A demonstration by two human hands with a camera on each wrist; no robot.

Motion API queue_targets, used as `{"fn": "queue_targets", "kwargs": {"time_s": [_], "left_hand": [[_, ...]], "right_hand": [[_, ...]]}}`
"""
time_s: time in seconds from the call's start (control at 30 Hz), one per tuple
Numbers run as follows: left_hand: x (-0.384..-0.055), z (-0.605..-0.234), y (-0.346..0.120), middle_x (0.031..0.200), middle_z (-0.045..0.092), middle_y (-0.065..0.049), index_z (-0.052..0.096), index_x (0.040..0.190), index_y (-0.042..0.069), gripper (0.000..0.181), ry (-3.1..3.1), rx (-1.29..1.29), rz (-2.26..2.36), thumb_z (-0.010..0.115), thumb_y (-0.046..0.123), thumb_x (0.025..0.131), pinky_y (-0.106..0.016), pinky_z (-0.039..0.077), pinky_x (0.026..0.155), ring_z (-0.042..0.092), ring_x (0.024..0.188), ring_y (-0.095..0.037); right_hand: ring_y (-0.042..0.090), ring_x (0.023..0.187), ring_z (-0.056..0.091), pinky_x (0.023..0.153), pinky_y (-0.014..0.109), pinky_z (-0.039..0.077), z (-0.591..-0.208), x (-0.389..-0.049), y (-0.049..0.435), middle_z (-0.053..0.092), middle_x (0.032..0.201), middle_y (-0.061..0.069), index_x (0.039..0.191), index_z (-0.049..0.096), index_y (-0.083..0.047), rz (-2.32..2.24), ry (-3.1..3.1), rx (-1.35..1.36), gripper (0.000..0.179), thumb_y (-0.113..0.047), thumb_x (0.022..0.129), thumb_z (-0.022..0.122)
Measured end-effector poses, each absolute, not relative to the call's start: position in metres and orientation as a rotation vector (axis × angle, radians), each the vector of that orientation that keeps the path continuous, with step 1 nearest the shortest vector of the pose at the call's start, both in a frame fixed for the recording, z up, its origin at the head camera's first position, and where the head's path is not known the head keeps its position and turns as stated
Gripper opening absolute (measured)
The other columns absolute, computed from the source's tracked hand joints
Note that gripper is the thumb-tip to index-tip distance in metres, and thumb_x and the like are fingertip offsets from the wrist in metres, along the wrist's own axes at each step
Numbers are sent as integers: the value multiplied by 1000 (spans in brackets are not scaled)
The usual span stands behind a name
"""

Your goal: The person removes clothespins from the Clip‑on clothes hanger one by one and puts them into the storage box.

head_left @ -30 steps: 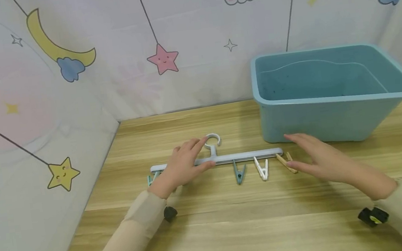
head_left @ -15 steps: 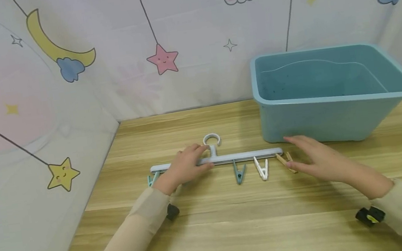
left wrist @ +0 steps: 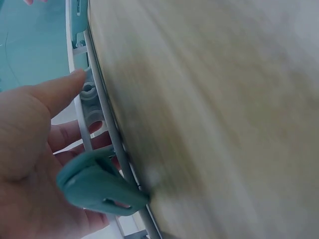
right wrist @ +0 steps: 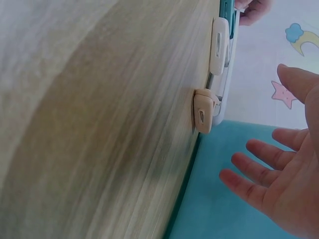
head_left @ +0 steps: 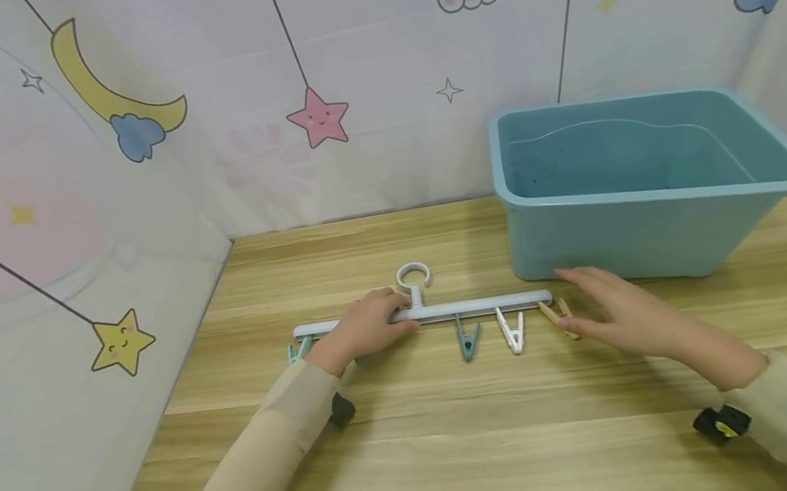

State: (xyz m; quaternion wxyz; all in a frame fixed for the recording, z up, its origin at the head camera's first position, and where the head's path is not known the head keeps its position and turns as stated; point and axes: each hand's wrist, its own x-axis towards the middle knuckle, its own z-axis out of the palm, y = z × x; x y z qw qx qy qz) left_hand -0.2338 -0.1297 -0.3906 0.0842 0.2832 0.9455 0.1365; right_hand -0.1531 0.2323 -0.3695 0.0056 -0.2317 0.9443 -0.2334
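Observation:
A pale grey clip hanger (head_left: 482, 305) lies flat on the wooden table with its hook (head_left: 412, 268) pointing away from me. My left hand (head_left: 366, 322) grips its bar left of centre. In the left wrist view the thumb (left wrist: 62, 94) is on the near side, fingers behind, and a teal clip (left wrist: 97, 186) sits under the palm. To the right along the bar hang a dark teal clip (head_left: 468, 343), a white clip (head_left: 513, 336) and a tan clip (head_left: 553, 318). A mint clip (head_left: 297, 351) is at the left end. My right hand (head_left: 623, 315) hovers by the tan clip, fingers spread, holding nothing.
A large blue plastic tub (head_left: 627, 229) stands behind the right hand, close to its fingers. A white patterned cloth (head_left: 384, 165) borders the table (head_left: 463, 450) at the back and left. Bare wood stretches in front of the hanger.
My left hand has lowered onto the hanger bar, shifting slightly right, and its fingers now grip it. The right hand has barely moved.

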Motion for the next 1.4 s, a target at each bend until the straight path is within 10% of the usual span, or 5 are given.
{"fn": "queue_targets", "kwargs": {"time_s": [0.47,1.4], "left_hand": [[-233,-390,-130,104,64,-6,66,117,4,30,2807,873,452,63,24,95,-36,49,81,58,89,-17],[-230,-387,-134,108,64,-12,63,116,-4,28,2762,1001,580,61,15,96,-37,50,90,61,100,-23]], "right_hand": [[47,128,41,100,61,36,-372,-154,232,43,140,30,143,37,5,-731,2937,-720,71,-41,94,60],[48,128,40,100,61,36,-371,-156,234,39,142,30,143,35,6,-795,2924,-665,71,-39,95,60]]}}
